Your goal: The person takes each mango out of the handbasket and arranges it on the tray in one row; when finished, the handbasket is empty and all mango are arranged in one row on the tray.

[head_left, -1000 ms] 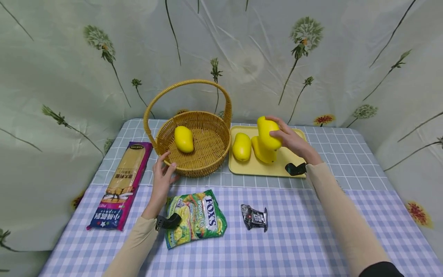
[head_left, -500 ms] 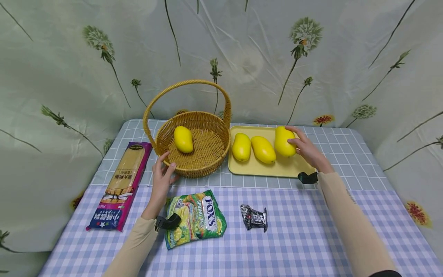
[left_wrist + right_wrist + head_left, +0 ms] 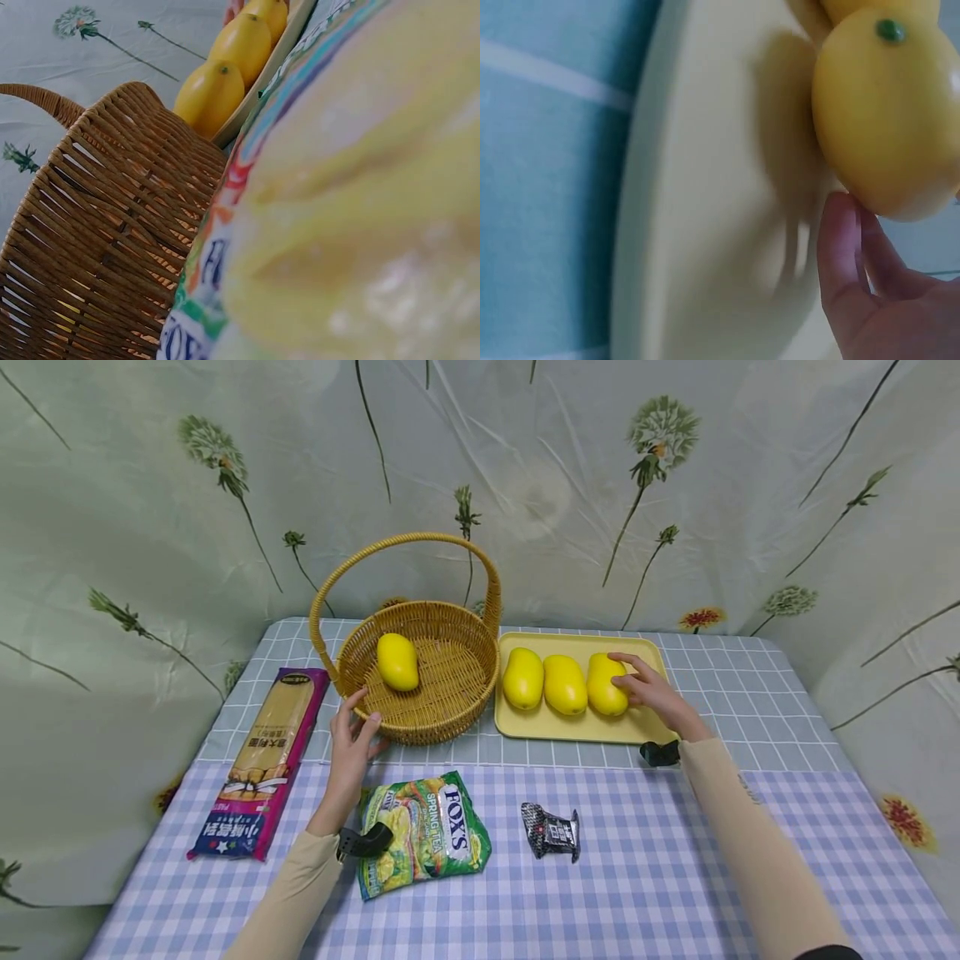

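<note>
In the head view my left hand (image 3: 351,747) rests at the near-left side of a wicker basket (image 3: 450,727), fingertips at its rim. A yellow mango (image 3: 397,662) lies inside it. Right of the basket, a pale yellow tray (image 3: 517,725) bears three mangoes in a row: a left one (image 3: 522,678), a middle one (image 3: 566,685) and a right one (image 3: 604,685). My right hand (image 3: 656,693) touches the right mango from its right side. Up close in the right wrist view, extended fingertips (image 3: 840,206) meet that mango's lower end.
A green candy bag (image 3: 431,835) lies by my left wrist and fills much of the left wrist view. Farther left is a purple-edged spaghetti pack (image 3: 262,760). A small black wrapped packet (image 3: 552,832) lies on the checked cloth. The basket's handle (image 3: 408,537) arches high.
My right hand has carried the mango right, then lowered it onto the tray as the third in the row. The middle mango has turned more upright. My left hand stays put.
</note>
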The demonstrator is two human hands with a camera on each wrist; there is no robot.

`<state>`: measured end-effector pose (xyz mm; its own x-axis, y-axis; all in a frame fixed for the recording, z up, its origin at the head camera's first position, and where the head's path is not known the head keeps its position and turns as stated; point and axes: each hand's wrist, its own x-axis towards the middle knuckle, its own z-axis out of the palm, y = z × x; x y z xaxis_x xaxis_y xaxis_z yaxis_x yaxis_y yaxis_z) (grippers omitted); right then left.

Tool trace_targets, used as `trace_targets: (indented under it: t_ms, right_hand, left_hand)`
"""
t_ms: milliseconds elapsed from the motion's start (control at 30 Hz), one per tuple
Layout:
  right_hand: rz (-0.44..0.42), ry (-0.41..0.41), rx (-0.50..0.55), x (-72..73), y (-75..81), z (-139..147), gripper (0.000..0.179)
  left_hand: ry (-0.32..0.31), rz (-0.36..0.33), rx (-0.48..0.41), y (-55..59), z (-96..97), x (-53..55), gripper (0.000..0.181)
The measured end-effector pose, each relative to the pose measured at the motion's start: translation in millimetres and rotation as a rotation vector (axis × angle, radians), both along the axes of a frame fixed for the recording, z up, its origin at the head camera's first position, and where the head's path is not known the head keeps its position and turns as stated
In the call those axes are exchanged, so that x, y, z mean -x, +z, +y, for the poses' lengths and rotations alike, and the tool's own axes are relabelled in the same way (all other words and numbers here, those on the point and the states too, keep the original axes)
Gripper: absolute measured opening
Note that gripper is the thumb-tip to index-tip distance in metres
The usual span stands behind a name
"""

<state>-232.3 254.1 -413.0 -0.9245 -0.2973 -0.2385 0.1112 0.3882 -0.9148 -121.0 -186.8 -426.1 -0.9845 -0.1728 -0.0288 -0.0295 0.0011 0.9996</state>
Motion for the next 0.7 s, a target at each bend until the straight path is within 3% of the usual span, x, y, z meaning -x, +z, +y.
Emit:
trace_targets:
  t_ms: [233,700]
  right_hand:
    - [0.002,0.016,-0.02,-0.6,-10.4,-1.1,0.058]
    - [0.035,0.048,-0.065,-3.8,-12.8,7.9,0.06]
  left_hand:
    - [0.008,0.03,0.006,-21.8,-6.6,7.8,0.053]
    - [0.01,0.026,0.018,-21.6,-5.3,9.2,0.055]
